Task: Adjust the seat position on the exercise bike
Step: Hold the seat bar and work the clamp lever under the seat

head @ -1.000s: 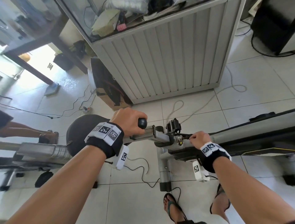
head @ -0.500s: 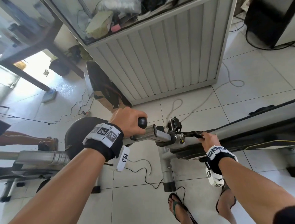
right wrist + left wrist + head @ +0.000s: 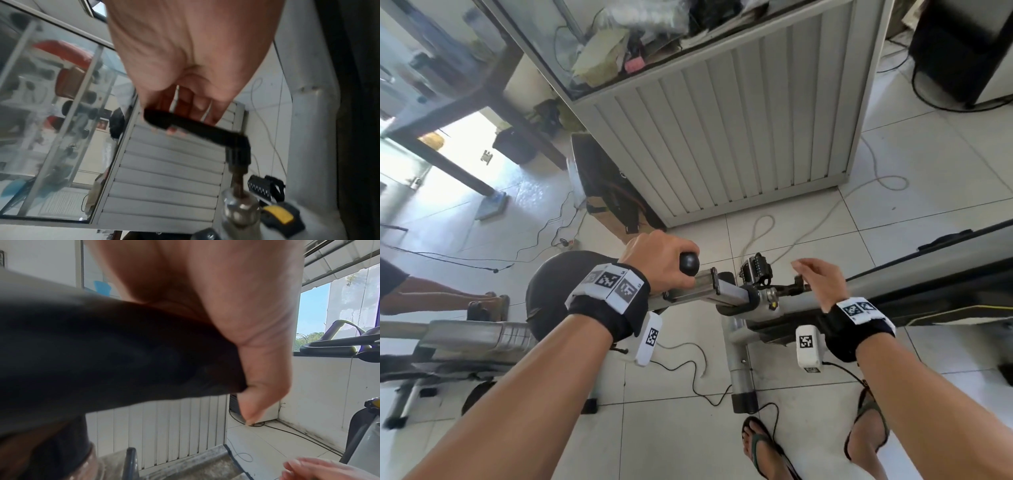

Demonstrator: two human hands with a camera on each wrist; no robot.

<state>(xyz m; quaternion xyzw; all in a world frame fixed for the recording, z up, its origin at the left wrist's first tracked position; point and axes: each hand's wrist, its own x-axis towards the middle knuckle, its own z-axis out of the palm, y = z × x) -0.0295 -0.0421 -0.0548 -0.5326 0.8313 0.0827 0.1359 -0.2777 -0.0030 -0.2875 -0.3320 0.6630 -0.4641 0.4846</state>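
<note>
Left hand (image 3: 659, 262) wraps the nose of the black seat (image 3: 558, 294), fingers curled round it. Right of the seat, along the slide rail (image 3: 709, 289), right hand (image 3: 820, 282) hovers with fingers loose, fingertips at the black clamp lever (image 3: 185, 125); grip uncertain.

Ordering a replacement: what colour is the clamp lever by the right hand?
Black; the lever shows best in the right wrist view.

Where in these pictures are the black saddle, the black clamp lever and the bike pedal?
saddle (image 3: 551, 287), head view, on its black top left of the left wrist.
clamp lever (image 3: 191, 125), right wrist view, on the middle of its black handle.
pedal (image 3: 756, 269), head view, on its toothed black body.
</note>
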